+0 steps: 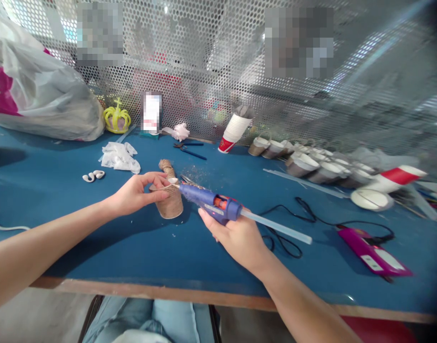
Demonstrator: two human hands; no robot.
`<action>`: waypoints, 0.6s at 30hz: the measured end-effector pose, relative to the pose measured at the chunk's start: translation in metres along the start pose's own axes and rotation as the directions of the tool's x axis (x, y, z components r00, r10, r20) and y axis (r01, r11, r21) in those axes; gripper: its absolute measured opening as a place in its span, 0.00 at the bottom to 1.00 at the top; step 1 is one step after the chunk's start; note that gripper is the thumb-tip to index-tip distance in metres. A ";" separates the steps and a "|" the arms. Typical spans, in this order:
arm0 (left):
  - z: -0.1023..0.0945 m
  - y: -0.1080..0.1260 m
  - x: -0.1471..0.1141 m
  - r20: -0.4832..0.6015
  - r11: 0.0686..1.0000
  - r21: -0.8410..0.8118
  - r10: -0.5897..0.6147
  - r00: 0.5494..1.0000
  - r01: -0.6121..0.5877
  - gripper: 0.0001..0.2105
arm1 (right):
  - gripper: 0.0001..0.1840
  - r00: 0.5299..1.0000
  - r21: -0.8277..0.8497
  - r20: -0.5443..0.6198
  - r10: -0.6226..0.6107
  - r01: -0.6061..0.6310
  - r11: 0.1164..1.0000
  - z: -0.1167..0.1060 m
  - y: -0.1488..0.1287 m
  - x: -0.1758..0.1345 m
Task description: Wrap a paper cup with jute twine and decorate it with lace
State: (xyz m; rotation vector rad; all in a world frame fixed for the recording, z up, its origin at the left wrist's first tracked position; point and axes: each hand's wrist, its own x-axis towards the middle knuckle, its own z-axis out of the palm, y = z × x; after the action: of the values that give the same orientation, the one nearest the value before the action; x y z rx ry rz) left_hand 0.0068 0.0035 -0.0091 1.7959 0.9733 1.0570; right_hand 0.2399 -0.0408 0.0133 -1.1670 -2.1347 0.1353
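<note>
My right hand [240, 238] is wrapped round the handle of a blue glue gun [204, 196], and a long clear glue stick [279, 227] sticks out of its back end. The gun's nozzle points left, at the upper edge of a small brown cup [170, 206] that looks wrapped in twine. At that same rim my left hand [138, 193] pinches a thin strand of twine between thumb and fingers. Just behind the cup lies a small bundle of twine [166, 167]. A pair of scissors [188, 180] lies partly hidden behind the gun.
Pliers [190, 148], a stack of paper cups [235, 131], a yellow crown [117, 118] and a plastic bag [50, 90] stand or lie along the perforated metal screen. Several wrapped cups [302, 164] are at the right. A black cord [304, 209] runs to a purple power strip [375, 252].
</note>
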 end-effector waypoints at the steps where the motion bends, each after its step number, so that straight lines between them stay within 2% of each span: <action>1: 0.000 0.000 0.000 0.001 1.000 0.002 0.001 1.000 -0.001 0.12 | 0.14 1.000 0.009 0.010 0.026 -0.026 1.000 0.000 0.001 0.000; 9: -0.001 -0.001 -0.001 0.000 1.000 0.003 -0.022 1.000 0.022 0.12 | 0.15 0.991 0.050 0.017 0.132 -0.133 0.990 0.000 0.005 0.000; 18: -0.001 0.002 -0.002 -0.003 0.999 -0.008 -0.032 0.999 0.032 0.13 | 0.14 0.993 0.091 0.049 0.112 -0.116 0.989 -0.001 0.002 -0.002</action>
State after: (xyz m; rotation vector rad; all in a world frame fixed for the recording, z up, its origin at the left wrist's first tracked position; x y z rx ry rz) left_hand 0.0059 0.0014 -0.0078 1.7675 0.9953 1.0424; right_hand 0.2427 -0.0408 0.0123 -1.2408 -2.0764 0.3117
